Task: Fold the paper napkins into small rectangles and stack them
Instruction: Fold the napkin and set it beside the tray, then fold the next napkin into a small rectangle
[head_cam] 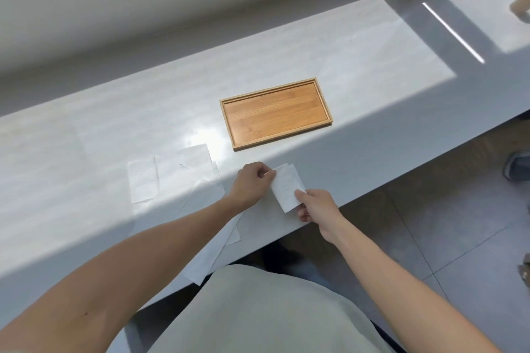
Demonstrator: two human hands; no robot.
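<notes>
Step in hand: the final fold and creasing of one napkin. The folded napkin (286, 188) is already a small rectangle, held near the front edge of the counter (358, 46), between both hands. Whether it rests flat on the counter or is lifted slightly cannot be told from this view.

Left hand (252, 183): fingers curled closed, pinching the napkin's far left corner between thumb and fingertips. Right hand (317, 205): fingers closed on the near right corner, thumb on top, remaining fingers tucked beneath the paper. Neither hand holds anything else.

Recommended practice for this step: line up the layered edges before pressing, since the far corner shows layers slightly offset. Keep one corner pinned while the other hand runs along the fold to set a firm crease. Thin paper tears easily, so pressure should be even, not dragged.

Remaining stock: unfolded napkins (172, 178) lie flat to the left of the hands, overlapping one another; further sheets (218, 249) extend under the left forearm and overhang the counter's front edge. These appear liable to slip off if brushed.

A wooden tray (275, 113) stands beyond the hands, apart from the napkins, with nothing in it. It is judged the likely stacking place, though that is not confirmed. No stack is yet visible, so the task appears at an early stage.
</notes>
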